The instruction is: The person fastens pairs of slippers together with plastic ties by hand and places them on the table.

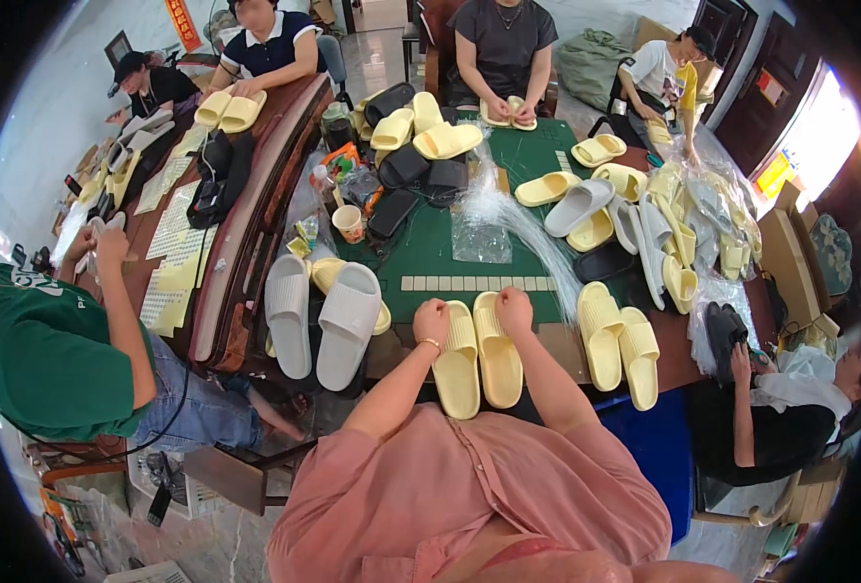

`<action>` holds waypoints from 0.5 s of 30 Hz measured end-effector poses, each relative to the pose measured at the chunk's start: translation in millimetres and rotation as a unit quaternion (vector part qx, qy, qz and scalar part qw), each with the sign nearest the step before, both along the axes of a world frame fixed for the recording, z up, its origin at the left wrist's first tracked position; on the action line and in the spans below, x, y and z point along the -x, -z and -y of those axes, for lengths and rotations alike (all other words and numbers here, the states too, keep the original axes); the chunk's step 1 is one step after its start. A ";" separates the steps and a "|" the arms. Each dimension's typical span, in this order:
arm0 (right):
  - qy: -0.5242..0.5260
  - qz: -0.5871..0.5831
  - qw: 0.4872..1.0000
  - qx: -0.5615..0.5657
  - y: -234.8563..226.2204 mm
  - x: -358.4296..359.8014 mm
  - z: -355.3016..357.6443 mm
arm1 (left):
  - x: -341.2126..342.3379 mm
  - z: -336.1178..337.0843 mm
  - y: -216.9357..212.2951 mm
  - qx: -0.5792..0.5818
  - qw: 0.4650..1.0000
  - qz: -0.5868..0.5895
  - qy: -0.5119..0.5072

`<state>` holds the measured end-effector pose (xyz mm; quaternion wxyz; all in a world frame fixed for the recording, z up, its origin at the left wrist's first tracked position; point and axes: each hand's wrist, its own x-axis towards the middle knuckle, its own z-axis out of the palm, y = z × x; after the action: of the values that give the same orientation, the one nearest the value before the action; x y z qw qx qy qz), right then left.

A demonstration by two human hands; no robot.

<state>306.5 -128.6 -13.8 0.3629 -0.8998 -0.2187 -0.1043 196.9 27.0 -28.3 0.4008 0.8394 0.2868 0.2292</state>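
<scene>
In front of my body, a pair of pale yellow slide slippers rests at the table's near edge, the left slipper (457, 374) beside the right slipper (499, 369). My left hand (432, 322) is closed at the far outer side of the left one. Against the far outer side of the other, my right hand (515, 309) is closed too. Both sets of fingertips are partly hidden, so any small thing between them cannot be made out. Just beyond my hands runs a row of small pale squares (479, 284) on the green mat (425, 260).
Grey slippers (350, 325) stand at left, another yellow pair (601, 335) at right. Farther off lie a bundle of clear plastic strands (523, 223), a paper cup (349, 223), black slippers (391, 212) and a heap of bagged slippers (707, 219). Several people work around the tables.
</scene>
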 end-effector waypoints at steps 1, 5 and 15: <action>0.000 -0.001 1.000 0.001 -0.6 3.7 -2.6 | -1.6 5.5 -2.0 0.001 1.000 -0.001 0.000; -0.035 -0.100 0.994 -0.011 2.2 26.8 -5.3 | -0.9 28.1 -6.2 0.098 0.990 -0.003 0.098; -0.018 -0.250 0.963 -0.093 21.8 28.1 -4.3 | 6.2 29.5 1.1 0.201 0.973 0.058 0.097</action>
<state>278.5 -124.3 -35.6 0.4903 -0.8551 -0.1267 0.1109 190.7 -2.5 -29.4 0.5973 0.7509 0.2207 0.1753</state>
